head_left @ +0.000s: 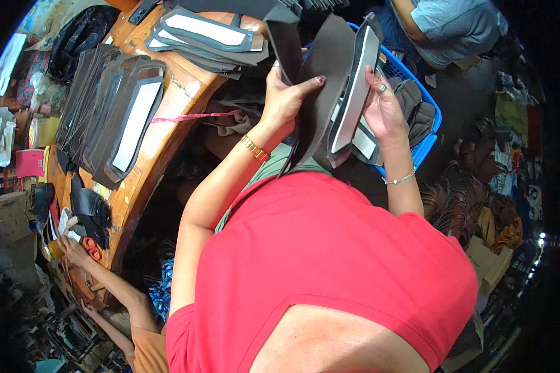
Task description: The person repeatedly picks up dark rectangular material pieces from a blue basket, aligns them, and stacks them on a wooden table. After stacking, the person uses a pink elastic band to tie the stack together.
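My left hand is closed around dark, flexible cut sheets, with its thumb lying across their face. These sheets stand on edge over my lap and fan apart. In my right hand are several dark cut pieces, gripped by their outer edge; a pale strip shows on the outermost one. Another white-faced piece hangs just below that hand. Both hands are close together beside the blue basket, and their fingertips are partly hidden behind the pieces.
On the wooden table at left lie stacks of dark cut pieces with white panels, and red-handled scissors. A co-worker's hand reaches there. Another person sits at far right. Dark pieces fill the blue basket.
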Action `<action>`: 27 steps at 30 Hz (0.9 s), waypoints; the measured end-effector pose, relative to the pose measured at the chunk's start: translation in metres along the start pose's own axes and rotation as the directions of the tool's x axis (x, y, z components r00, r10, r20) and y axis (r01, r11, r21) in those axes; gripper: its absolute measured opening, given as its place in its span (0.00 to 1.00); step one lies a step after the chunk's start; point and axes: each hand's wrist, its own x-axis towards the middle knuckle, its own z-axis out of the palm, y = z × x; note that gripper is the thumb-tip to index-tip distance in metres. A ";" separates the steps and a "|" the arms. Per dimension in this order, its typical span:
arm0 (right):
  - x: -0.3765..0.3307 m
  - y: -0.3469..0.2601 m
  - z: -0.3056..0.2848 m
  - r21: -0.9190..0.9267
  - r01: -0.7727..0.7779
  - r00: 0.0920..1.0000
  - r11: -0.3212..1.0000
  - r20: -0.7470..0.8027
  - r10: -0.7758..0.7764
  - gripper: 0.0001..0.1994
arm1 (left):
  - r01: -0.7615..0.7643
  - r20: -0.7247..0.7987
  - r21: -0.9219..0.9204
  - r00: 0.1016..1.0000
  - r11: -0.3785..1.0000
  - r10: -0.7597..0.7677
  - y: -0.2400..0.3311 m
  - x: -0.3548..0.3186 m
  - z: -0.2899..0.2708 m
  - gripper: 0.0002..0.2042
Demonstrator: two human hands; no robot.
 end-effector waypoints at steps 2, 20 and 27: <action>0.001 0.006 -0.002 0.005 0.001 1.000 1.000 0.004 -0.001 0.11 | -0.002 -0.053 -0.029 0.999 1.000 0.001 0.002 0.001 0.000 0.25; 0.030 0.035 0.056 -0.333 0.062 0.987 0.941 0.158 -0.010 0.10 | -0.268 -0.087 0.094 0.957 0.959 0.276 0.017 -0.015 -0.023 0.15; 0.038 0.054 0.070 -0.253 0.134 0.984 0.958 0.150 -0.098 0.22 | -0.275 -0.140 0.042 0.950 0.961 0.278 0.027 -0.027 -0.034 0.16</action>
